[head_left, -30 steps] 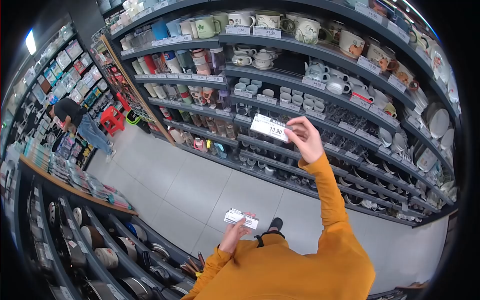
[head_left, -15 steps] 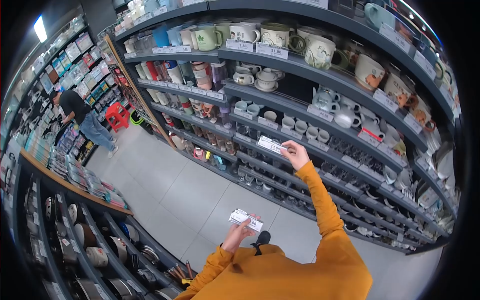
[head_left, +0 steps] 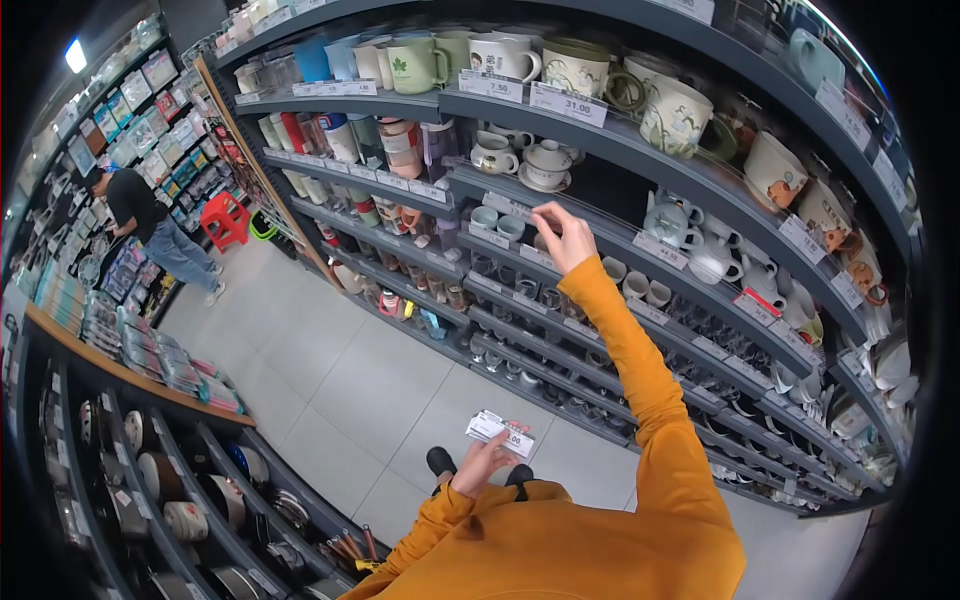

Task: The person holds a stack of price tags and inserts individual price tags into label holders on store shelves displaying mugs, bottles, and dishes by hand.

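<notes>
My right hand (head_left: 566,238) is raised at the shelf, its fingers pinched at the right end of a white price tag (head_left: 507,207). That tag lies along the shelf edge, just above some small pale cups (head_left: 484,217); its print is too blurred to read. Lower down, in front of my body, my left hand (head_left: 484,464) is closed on a small stack of white price tags (head_left: 490,427). A white teapot-shaped piece on a saucer (head_left: 545,166) stands on the shelf above my right fingertips.
Mugs (head_left: 675,115) line the upper shelf, with teapots (head_left: 715,260) to the right. Pans (head_left: 185,520) fill a rack at lower left. A person (head_left: 160,230) in a dark top stands at the far left near a red stool (head_left: 225,220). Grey tiled floor (head_left: 370,380) lies between the shelves.
My right hand has moved up and slightly left with its tag, from in front of the lower shelves to the shelf edge. My left hand still holds its tags. The view has shifted closer to the shelves.
</notes>
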A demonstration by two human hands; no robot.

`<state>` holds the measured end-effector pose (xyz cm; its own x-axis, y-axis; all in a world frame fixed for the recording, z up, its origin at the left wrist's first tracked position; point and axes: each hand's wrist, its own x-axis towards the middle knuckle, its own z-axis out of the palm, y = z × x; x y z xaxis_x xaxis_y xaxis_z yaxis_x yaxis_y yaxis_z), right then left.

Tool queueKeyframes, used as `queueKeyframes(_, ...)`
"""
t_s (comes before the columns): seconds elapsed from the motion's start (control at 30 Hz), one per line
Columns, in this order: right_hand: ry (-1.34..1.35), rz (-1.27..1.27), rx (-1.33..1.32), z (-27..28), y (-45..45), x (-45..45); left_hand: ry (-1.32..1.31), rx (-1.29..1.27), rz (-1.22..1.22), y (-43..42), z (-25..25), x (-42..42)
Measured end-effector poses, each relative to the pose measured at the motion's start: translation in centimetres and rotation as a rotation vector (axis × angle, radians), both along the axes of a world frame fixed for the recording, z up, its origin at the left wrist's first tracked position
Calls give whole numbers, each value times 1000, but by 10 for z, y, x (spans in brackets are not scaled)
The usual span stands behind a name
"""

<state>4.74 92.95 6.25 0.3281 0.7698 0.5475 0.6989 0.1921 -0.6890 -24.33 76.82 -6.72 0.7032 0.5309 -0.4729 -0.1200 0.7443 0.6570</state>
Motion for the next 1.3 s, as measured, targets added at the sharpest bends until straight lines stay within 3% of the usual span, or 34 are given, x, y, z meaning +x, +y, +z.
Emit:
queueKeyframes(0.13, -151, -115, 160, 7, 42, -8, -41, -9, -20, 38, -5, -11)
queueKeyframes(0.3, -359, -266, 118, 34, 105, -19, -79, 7, -88, 107, -7, -37)
queueKeyframes(0.43, -328, -276, -10, 37, 144, -21, -105, 34, -91, 169, -7, -71)
queueKeyframes(0.57, -233, -197, -128, 35, 151, -19, -69, 7, -39, 213, -11, -102)
queueKeyframes(0.7, -109, -154, -54, 32, 154, -10, -64, -34, -79, 241, -26, -121)
queueKeyframes(0.87, -187, -166, -277, 39, 147, -20, -75, -68, -138, 263, -29, -133)
queueKeyframes(1.07, -285, -242, -231, 41, 143, -32, -77, -65, -167, 277, -21, -137)
queueKeyframes(1.3, -575, -370, -152, 35, 132, -42, -100, -16, -230, 285, -18, -144)
